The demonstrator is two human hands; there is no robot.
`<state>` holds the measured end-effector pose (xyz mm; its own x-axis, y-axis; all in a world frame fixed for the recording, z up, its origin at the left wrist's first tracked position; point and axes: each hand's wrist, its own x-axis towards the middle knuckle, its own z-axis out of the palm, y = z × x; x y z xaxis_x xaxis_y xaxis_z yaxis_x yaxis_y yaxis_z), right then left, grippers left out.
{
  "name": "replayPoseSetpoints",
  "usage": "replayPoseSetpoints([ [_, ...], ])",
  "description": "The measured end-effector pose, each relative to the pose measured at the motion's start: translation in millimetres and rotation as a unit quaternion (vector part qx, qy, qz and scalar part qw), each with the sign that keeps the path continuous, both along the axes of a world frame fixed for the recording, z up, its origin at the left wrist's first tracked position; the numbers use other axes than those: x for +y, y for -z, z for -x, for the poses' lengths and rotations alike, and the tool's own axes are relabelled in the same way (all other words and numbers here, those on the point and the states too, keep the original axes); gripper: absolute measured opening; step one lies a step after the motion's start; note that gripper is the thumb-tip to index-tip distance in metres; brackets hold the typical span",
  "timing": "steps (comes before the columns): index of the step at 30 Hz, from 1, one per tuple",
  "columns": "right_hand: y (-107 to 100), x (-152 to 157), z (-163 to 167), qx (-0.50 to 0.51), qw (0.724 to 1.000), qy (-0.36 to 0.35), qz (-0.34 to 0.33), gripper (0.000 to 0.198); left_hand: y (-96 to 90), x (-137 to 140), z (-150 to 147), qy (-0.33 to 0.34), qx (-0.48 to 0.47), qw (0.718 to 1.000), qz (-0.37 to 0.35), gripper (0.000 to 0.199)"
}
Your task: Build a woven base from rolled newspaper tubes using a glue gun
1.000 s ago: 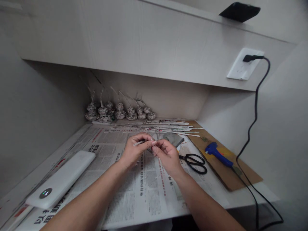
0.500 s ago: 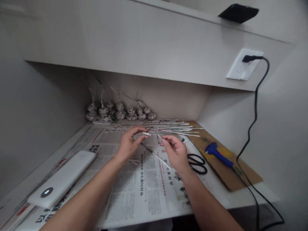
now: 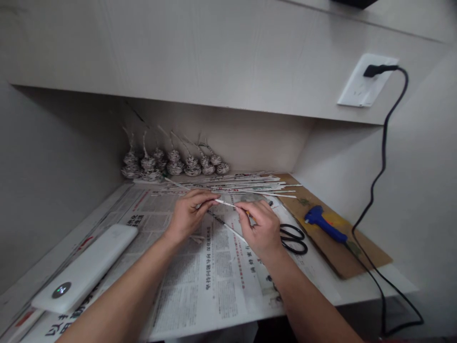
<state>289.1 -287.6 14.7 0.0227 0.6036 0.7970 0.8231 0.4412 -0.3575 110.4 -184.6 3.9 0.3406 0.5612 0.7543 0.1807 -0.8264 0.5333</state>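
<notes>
Between my two hands runs a thin white rolled-paper stick (image 3: pixel 225 203), roughly level above the newspaper (image 3: pixel 189 286). My left hand (image 3: pixel 189 214) pinches its left part between thumb and fingers. The right end is pinched by my right hand (image 3: pixel 260 223), whose fingertips hide the tip. I cannot tell whether it is one piece or two joined ends. Under the hands a darker, partly printed paper stick (image 3: pixel 233 232) slants down to the right. Behind them lies a pile of similar paper sticks (image 3: pixel 250 183).
Several woven gourd shapes (image 3: pixel 174 164) stand at the back left. A white power bank (image 3: pixel 85 269) lies at left. To the right are black-handled scissors (image 3: pixel 293 239) and a blue glue gun (image 3: pixel 325 224) on cardboard (image 3: pixel 339 262). A black cable (image 3: pixel 383 157) hangs from the socket (image 3: pixel 367 81).
The gap between the paper ends in my two hands has closed, and the paper now spans from hand to hand. The camera view has shifted slightly.
</notes>
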Motion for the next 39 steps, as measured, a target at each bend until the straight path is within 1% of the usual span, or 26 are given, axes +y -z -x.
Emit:
replayPoseSetpoints([
  [6,-0.4,-0.3,-0.3,-0.009,1.000,0.012,0.017,0.017,0.4,-0.7,-0.5,-0.001,0.004,1.000,0.001,0.018],
  [11,1.5,0.0,-0.4,-0.024,0.999,0.017,0.018,0.016,-1.4,-2.1,0.4,-0.006,0.016,1.000,-0.009,0.018],
  [18,4.3,-0.9,0.5,-0.084,0.995,0.042,0.029,0.018,-2.2,-2.9,2.1,-0.033,0.065,0.995,-0.071,0.019],
  [21,5.5,-0.7,0.7,-0.093,0.994,0.050,0.029,0.019,-2.2,-3.6,1.8,-0.041,0.079,0.992,-0.089,0.019],
  [27,6.2,-0.1,3.2,-0.069,0.996,0.040,0.050,0.017,-2.3,-7.0,-0.5,-0.035,0.102,0.988,-0.111,0.019],
  [33,8.4,2.8,5.0,-0.010,0.994,0.007,0.106,0.016,-1.5,-7.4,-0.6,-0.044,0.118,0.983,-0.131,0.019],
  [39,7.2,3.9,4.0,0.024,0.993,-0.010,0.119,0.013,-2.8,-7.1,-0.3,-0.057,0.133,0.980,-0.139,0.018],
])
